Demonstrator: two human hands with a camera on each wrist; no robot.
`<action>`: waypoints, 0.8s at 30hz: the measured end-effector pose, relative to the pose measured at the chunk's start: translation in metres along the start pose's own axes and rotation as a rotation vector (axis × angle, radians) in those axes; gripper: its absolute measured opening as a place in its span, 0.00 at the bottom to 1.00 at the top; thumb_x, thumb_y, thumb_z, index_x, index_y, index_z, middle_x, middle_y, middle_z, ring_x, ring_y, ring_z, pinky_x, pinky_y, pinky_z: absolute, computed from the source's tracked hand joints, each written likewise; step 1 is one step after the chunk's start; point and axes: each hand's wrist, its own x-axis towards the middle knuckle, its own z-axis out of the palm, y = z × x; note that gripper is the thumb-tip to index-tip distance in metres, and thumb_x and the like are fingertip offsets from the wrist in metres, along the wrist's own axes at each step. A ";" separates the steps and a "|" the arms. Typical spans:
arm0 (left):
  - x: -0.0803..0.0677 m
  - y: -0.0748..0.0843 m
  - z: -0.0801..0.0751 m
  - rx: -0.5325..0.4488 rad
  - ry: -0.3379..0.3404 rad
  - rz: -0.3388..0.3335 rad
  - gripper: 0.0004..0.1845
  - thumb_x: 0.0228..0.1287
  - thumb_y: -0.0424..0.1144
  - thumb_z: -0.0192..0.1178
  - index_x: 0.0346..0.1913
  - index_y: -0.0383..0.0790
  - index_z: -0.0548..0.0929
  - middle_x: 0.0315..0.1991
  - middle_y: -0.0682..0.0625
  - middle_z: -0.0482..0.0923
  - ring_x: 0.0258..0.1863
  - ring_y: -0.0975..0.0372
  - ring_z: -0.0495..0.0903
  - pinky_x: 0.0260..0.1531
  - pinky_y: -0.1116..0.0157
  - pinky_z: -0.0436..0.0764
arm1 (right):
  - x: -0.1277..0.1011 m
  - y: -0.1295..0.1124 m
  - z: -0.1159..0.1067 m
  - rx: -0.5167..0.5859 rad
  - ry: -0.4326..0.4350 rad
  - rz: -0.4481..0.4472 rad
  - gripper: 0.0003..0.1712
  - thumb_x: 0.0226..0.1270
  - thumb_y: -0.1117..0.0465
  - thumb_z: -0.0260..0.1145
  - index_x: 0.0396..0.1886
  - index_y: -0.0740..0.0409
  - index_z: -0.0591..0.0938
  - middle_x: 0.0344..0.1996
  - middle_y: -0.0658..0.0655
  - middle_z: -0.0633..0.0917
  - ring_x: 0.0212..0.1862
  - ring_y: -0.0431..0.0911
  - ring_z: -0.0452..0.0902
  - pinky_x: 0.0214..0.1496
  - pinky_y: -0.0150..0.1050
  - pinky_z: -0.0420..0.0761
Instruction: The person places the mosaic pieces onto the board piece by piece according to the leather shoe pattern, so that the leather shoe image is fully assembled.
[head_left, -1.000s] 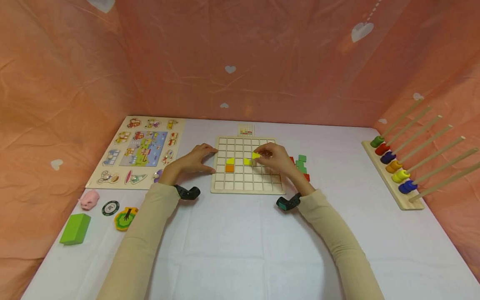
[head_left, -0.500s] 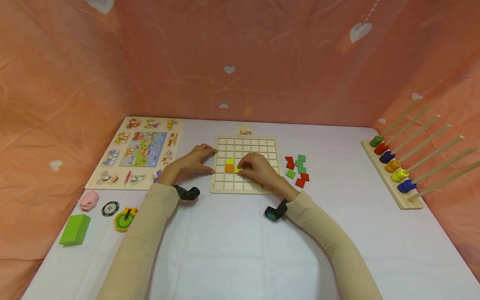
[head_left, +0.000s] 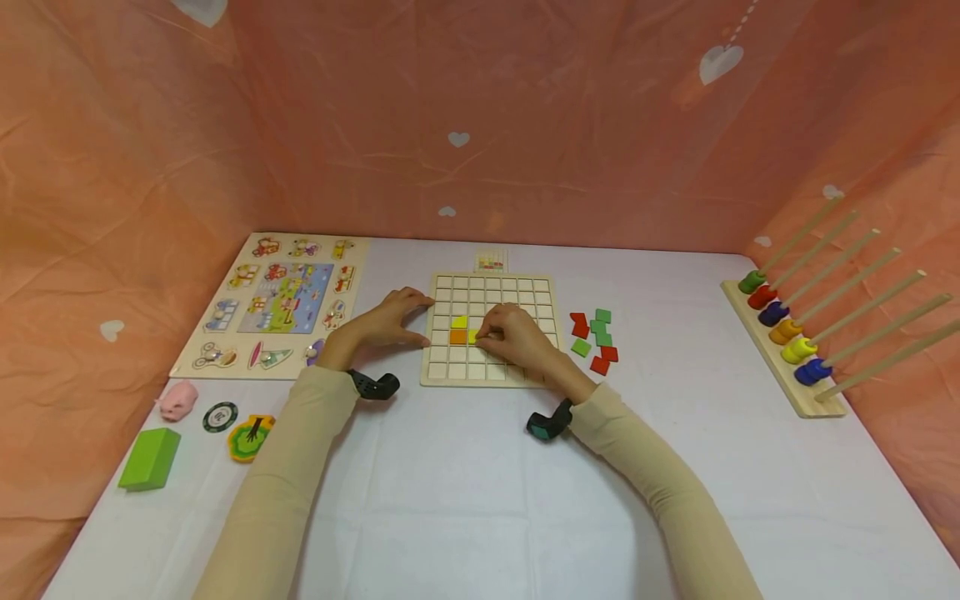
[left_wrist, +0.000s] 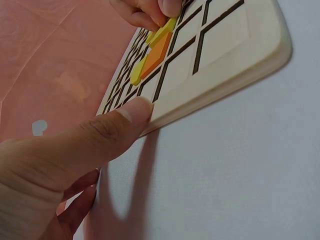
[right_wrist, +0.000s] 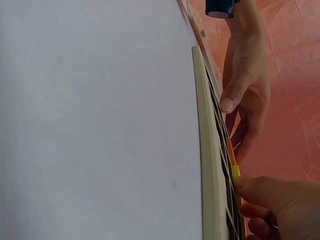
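The right hand (head_left: 517,337) rests on the wooden grid board (head_left: 491,287), its fingertips pinching a yellow tile (head_left: 473,337) that sits at the hand's left edge, just beside an orange tile (head_left: 458,337) already lying in a cell. From the left wrist view the yellow tile (left_wrist: 162,34) is tilted, one edge raised under the fingers, and touches the orange tile (left_wrist: 156,54). A second yellow tile (head_left: 460,322) lies in the cell directly beyond the orange one.

The left hand (head_left: 386,321) is at the board's left edge with relaxed, spread fingers gripping nothing; its thumb (left_wrist: 107,132) presses against the side of the board (left_wrist: 235,65), and the other fingers rest at the edge farther away.

To the right of the right hand, off the board on the white tabletop (head_left: 480,500), lies a loose cluster of red and green tiles (head_left: 595,340). Well beyond them stands a rack of pegs with coloured rings (head_left: 783,337). To the left of the left hand lies a picture puzzle board (head_left: 281,300), and nearer the person a pink pig (head_left: 177,400), a round token (head_left: 221,416), a tree piece (head_left: 251,437) and a green block (head_left: 149,459).
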 end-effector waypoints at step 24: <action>0.000 0.000 -0.001 -0.002 -0.003 0.001 0.39 0.53 0.42 0.69 0.65 0.31 0.65 0.62 0.35 0.61 0.63 0.45 0.56 0.65 0.49 0.54 | 0.002 -0.005 -0.006 -0.093 -0.068 -0.054 0.03 0.59 0.64 0.66 0.31 0.59 0.84 0.32 0.51 0.83 0.41 0.46 0.71 0.49 0.40 0.72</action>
